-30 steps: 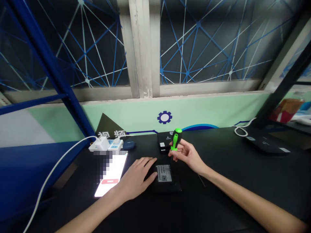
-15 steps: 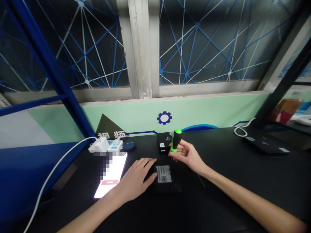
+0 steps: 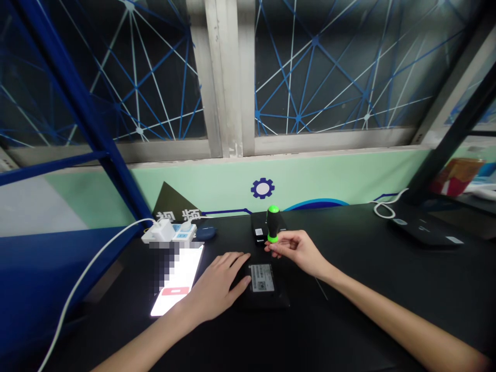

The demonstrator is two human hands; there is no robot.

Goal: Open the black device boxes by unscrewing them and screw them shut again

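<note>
A flat black device (image 3: 271, 292) with a white label lies on the black table (image 3: 349, 320) in front of me. My left hand (image 3: 217, 287) rests flat on its left edge, fingers stretched out. My right hand (image 3: 296, 250) pinches a screwdriver with a black and green handle (image 3: 273, 223), held upright with its tip down at the device's far edge. The tip itself is hidden behind my fingers.
A lit phone (image 3: 176, 281) lies left of my left hand. Behind it sit a white power strip (image 3: 168, 232) with a white cable and a small dark blue object (image 3: 205, 232). A second black box (image 3: 259, 230) stands behind the screwdriver. A black device with a white cord (image 3: 420, 225) is at far right.
The screwdriver handle has moved left and stood more upright, and my right hand shifted slightly left with it. My left hand and the device stayed put.
</note>
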